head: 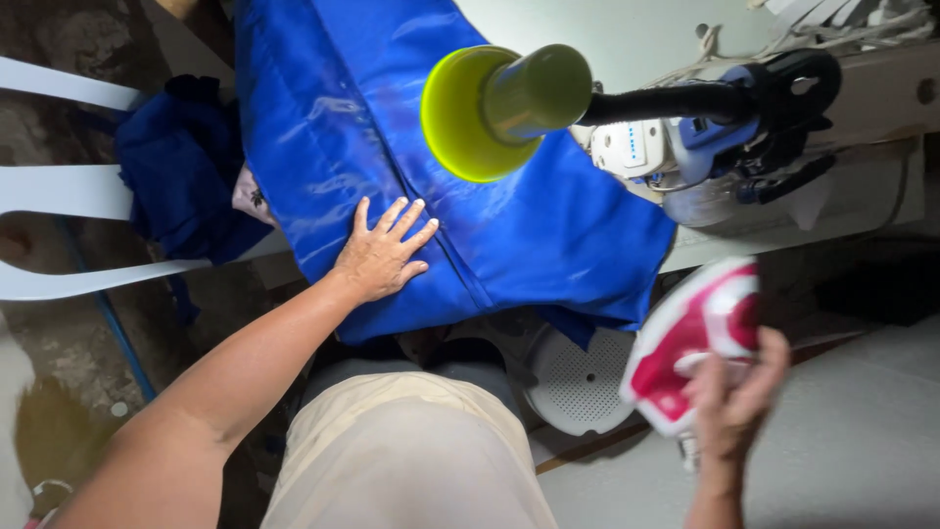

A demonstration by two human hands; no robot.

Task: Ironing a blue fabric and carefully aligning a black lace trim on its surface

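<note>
My left hand (380,257) lies flat with fingers spread on a shiny blue fabric (392,147), just left of a seam that runs down it. The fabric is draped over the edge of a pale table (627,29). My right hand (732,404) is raised at the lower right and grips a pink and white clothes iron (697,338), which is blurred and held off the table, to the right of the fabric.
A yellow-green lamp shade (490,108) on a black flexible neck hangs over the fabric. A white sewing machine head (676,157) sits at the right. White plastic chair slats (69,186) hold dark blue cloth (181,167) at the left. A white perforated stool (578,377) stands below.
</note>
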